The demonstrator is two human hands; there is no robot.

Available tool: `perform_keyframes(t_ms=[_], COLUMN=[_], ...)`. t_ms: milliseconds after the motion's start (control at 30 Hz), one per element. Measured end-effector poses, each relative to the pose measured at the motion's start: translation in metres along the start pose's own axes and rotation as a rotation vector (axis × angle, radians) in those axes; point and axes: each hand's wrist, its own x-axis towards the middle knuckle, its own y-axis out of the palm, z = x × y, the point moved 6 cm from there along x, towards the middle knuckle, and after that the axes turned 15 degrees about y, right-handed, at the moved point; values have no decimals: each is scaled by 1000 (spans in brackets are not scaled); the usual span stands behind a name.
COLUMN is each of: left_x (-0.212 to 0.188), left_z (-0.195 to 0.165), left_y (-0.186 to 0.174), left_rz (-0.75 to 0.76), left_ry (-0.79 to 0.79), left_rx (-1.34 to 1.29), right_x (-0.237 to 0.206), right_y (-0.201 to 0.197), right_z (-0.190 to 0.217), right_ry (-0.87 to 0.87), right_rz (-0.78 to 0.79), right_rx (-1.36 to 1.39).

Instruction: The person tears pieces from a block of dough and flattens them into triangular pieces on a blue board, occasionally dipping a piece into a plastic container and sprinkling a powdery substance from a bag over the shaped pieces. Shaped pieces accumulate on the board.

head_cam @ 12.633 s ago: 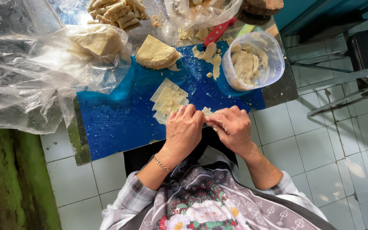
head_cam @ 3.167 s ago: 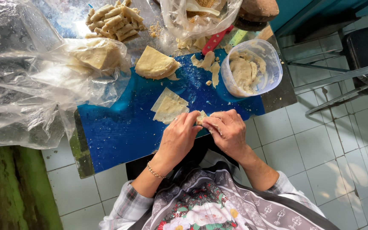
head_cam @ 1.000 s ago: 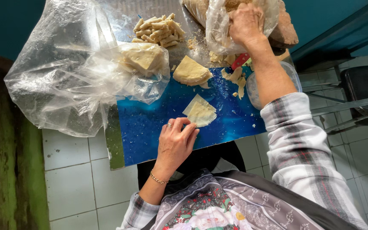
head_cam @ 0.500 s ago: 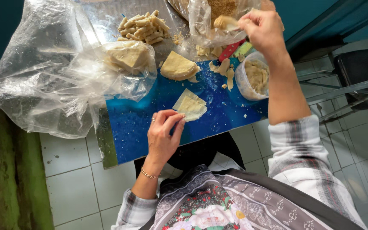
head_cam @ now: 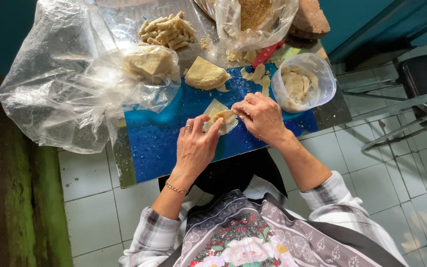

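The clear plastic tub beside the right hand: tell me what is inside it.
The clear plastic tub holds pale, beige lumps that look like dough or filling, piled against its walls. Its bottom is covered by those lumps, so what lies beneath them cannot be seen. It has no lid on.

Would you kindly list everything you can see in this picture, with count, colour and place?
dough sheet: one, pale yellow, with filling, on the blue board between both hands
blue board: one, blue, table middle
dough wedge: one, pale, board's far edge
rolled pieces: a pile, tan, far left
plastic bag: one large, clear, left, holding a dough block
tub: one, clear, right, with pale filling
crumb bag: one, clear, far side
red handle: one, beside the tub
bracelet: one, gold, left wrist
left hand: grip on the sheet's near edge
right hand: grip on the sheet's right edge
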Motion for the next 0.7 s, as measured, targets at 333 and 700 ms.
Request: perform_keyframes(t_ms=[333, 700], left_x=[-3, -4], left_z=[0, -2], left_y=[7, 4], left_rz=[32, 51], left_ry=[15, 32], left_rx=[9, 91], right_x=[-5, 2], right_y=[-6, 8], right_z=[6, -10], right_ry=[-70, 67], right_rz=[-61, 42], right_rx=[-61, 28])
